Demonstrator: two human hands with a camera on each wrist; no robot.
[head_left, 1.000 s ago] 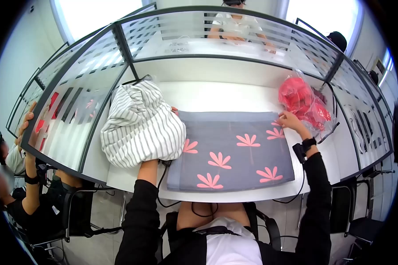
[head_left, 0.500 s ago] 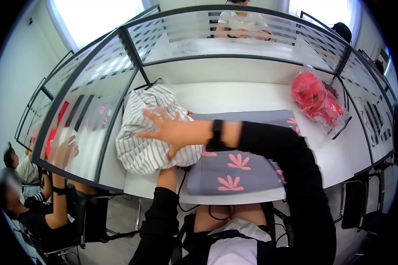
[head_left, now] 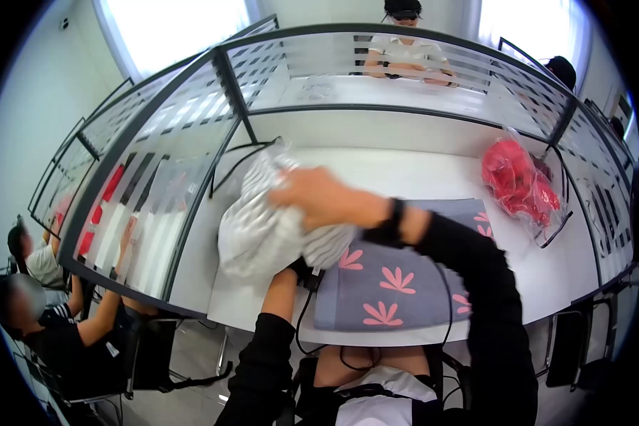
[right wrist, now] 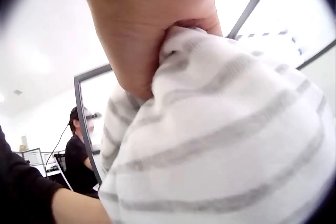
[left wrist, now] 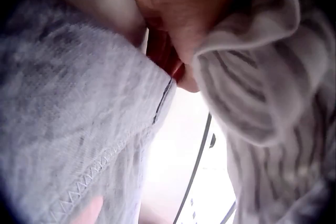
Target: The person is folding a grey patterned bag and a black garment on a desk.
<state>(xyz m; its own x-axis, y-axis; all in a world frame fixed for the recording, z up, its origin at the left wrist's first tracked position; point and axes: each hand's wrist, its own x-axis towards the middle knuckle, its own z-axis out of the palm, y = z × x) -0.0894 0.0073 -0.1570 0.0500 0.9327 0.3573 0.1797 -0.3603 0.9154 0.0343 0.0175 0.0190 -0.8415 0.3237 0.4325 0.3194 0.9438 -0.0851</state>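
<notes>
My right hand (head_left: 319,195) reaches across to the left and grips a bunched fold of the grey-and-white striped cloth (head_left: 255,245). In the right wrist view, its fingers (right wrist: 142,71) curl into that fold. The striped cloth hides my left hand in the head view, with only the forearm (head_left: 280,295) showing. Up close, my left hand (left wrist: 184,8) pinches at a corner of plain grey cloth (left wrist: 89,92) with zigzag stitching, and striped folds (left wrist: 262,87) hang beside it. A grey cloth with pink leaf shapes (head_left: 397,298) lies flat on the desk.
Clear plastic with red contents (head_left: 518,181) lies at the desk's back right. Striped glass partitions (head_left: 149,213) with dark frames enclose the desk (head_left: 376,167). A black cable (head_left: 304,319) drops from the front edge. Other people sit beyond the partitions.
My right hand has left the grey cloth's right corner, crossed leftward and taken hold of the striped cloth, which is now bunched and lifted. My left hand stays under it.
</notes>
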